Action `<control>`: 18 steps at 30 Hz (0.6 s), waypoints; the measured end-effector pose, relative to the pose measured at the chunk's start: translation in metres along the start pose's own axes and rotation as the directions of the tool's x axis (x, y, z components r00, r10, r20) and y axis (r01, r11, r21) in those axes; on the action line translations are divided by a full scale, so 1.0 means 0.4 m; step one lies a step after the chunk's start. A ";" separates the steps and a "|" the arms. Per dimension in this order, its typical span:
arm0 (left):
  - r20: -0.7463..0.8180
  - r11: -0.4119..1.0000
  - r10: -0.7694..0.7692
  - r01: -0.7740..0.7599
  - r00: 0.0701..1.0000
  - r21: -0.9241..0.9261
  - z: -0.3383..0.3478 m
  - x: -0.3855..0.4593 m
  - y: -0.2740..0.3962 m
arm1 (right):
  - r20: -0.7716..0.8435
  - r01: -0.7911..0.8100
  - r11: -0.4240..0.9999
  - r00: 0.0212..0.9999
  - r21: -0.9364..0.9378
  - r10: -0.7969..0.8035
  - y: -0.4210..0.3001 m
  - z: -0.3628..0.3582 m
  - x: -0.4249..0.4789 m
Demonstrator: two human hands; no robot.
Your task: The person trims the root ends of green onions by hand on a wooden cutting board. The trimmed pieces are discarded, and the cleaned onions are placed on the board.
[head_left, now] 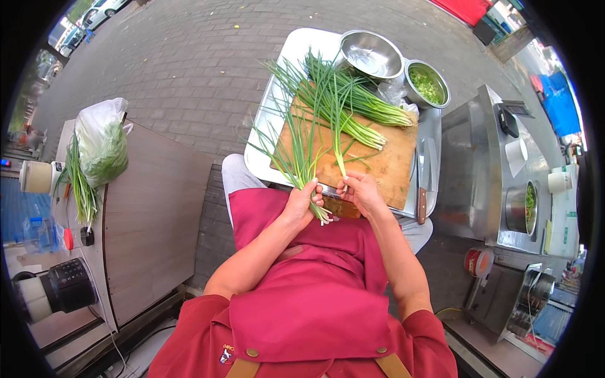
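Observation:
My left hand point(302, 201) is closed around a small bunch of green onions point(302, 160), whose white root ends point down over the apron. Just to its right, my right hand point(361, 191) pinches a green onion stalk point(338, 146) near its root end. Both hands are at the near edge of a wooden cutting board point(392, 165). Further back on the board lie two piles of green onions, a nearer one point(361, 131) and a farther one point(387, 111). Loose green scraps are scattered on the wood. To the right of the board rests a knife with a wooden handle point(421, 205).
An empty-looking steel bowl point(371, 54) and a steel pot of chopped greens point(425, 85) stand at the back of the white tray point(264, 141). At left, a table point(156, 203) bears a plastic bag of greens point(101, 146). At right stands a metal counter point(491, 141).

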State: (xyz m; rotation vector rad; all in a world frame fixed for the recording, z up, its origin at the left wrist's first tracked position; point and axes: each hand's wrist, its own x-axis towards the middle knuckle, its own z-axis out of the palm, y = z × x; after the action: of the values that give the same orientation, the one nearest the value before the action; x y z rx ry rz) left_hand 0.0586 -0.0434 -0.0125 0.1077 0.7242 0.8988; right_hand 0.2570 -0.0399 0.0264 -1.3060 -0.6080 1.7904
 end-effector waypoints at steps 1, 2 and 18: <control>-0.016 1.000 0.005 -0.005 1.000 0.008 -0.001 0.003 -0.001 | 0.019 -0.013 1.000 1.000 0.023 0.012 0.020 0.011 -0.005; -0.032 1.000 0.011 -0.010 0.999 0.016 -0.002 0.007 -0.001 | 0.038 -0.026 0.999 0.999 0.046 0.024 0.037 0.020 -0.010; 0.090 0.965 0.060 -0.081 0.994 0.249 0.035 0.024 0.013 | -0.019 0.057 0.951 0.998 -0.302 -0.066 0.084 0.047 -0.023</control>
State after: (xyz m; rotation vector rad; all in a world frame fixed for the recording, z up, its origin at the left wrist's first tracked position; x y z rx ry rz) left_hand 0.0677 -0.0301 -0.0050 0.3967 0.7591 0.8613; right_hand 0.2293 -0.0645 0.0120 -1.4946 -0.9251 1.6704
